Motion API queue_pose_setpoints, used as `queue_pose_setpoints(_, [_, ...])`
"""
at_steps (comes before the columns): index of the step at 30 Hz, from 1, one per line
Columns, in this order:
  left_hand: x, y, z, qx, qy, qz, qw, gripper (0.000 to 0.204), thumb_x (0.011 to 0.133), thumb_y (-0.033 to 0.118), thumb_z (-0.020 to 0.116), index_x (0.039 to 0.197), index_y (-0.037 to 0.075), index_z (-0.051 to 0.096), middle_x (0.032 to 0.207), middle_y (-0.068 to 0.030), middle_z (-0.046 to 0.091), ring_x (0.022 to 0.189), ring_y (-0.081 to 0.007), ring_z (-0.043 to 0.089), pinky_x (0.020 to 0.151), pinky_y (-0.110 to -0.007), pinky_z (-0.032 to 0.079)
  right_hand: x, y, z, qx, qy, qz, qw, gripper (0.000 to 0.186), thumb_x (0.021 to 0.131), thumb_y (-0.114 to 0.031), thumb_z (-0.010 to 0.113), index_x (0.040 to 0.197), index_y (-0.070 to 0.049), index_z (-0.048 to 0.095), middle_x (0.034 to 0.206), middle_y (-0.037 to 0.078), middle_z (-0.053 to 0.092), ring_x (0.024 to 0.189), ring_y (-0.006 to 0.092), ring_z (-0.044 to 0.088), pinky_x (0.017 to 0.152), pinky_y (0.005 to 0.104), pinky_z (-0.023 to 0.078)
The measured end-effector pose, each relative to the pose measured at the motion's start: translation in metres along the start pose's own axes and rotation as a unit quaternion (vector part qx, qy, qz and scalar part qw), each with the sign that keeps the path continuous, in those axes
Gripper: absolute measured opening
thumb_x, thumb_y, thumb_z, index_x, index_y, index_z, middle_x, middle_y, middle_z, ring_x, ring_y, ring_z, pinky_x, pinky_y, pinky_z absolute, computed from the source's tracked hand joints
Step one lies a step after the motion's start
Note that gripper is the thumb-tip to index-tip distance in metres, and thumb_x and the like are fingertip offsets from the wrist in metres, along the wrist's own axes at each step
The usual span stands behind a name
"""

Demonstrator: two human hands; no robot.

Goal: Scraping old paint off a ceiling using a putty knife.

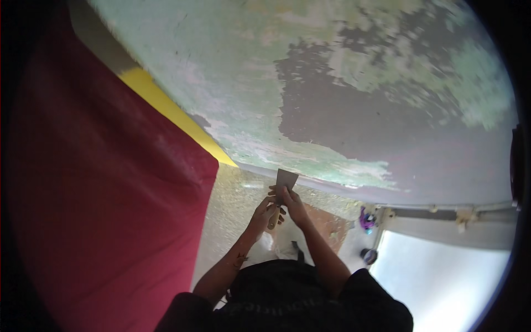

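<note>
I hold a putty knife (286,180) with a wide, flat metal blade and a pale wooden handle in front of my body. My left hand (265,209) is wrapped round the handle. Across the blade lies the thumb of my right hand (293,203), with its fingers behind, so the blade is gripped between them. The blade's broad edge points toward the wall (332,110), apart from it as far as I can tell. Worn pale green and whitish paint covers part of this wall, with large grey patches showing through.
A dark red covering (110,182) fills the left side, beside a yellow strip (171,110). On the floor (227,221) lies a brown sheet (323,224) with scattered flakes. A purple item (366,219) and a dark pot (368,255) stand right, near a bright white surface (442,271).
</note>
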State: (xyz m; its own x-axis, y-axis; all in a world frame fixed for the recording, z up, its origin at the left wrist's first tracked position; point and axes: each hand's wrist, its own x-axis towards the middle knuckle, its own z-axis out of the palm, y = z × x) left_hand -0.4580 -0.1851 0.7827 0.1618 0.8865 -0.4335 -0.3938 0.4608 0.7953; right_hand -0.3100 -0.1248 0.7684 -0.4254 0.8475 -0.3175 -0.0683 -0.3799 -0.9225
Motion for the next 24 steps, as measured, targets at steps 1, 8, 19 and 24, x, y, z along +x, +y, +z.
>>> queue_pose_setpoints(1, [0.007,-0.009,0.000,-0.036,-0.003,-0.017,0.999,0.024,0.105,0.024,0.046,0.123,0.008,0.051,0.095,-0.0112,0.066,0.075,-0.0208,0.067,0.067,-0.033,0.054,0.001,-0.012,0.007,0.004,0.029,0.022,0.999,0.050,0.109,-0.041,0.035,0.125,-0.002,0.061,0.107,0.008,0.069,0.090,0.0148,0.066,0.074,0.0251,0.052])
queue_pose_setpoints(8, [0.087,-0.051,0.046,-0.100,0.034,-0.001,0.994,0.035,0.108,0.036,0.041,0.112,0.004,0.055,0.082,-0.0084,0.065,0.058,-0.0162,0.063,0.054,-0.029,0.051,0.038,-0.020,-0.059,-0.081,0.095,0.061,0.990,0.045,0.109,-0.037,0.036,0.119,-0.003,0.064,0.093,0.009,0.074,0.072,0.0091,0.066,0.048,0.0216,0.044])
queue_pose_setpoints(19, [0.173,-0.093,0.101,-0.148,0.101,0.067,0.981,0.027,0.105,0.022,0.046,0.104,0.001,0.063,0.071,-0.0078,0.062,0.060,-0.0170,0.060,0.053,-0.033,0.047,0.071,-0.010,-0.132,-0.228,-0.005,0.059,0.972,0.054,0.110,-0.037,0.027,0.122,0.004,0.060,0.110,0.019,0.070,0.097,0.0239,0.068,0.089,0.0351,0.052])
queue_pose_setpoints(24, [0.190,-0.106,0.100,0.057,0.143,0.203,0.967,0.022,0.100,0.017,0.050,0.092,0.001,0.062,0.072,-0.0194,0.064,0.067,-0.0368,0.065,0.059,-0.043,0.049,0.080,0.006,-0.148,-0.297,-0.043,0.000,0.954,0.060,0.110,-0.038,0.023,0.119,0.008,0.059,0.114,0.022,0.068,0.104,0.0304,0.066,0.095,0.0385,0.050])
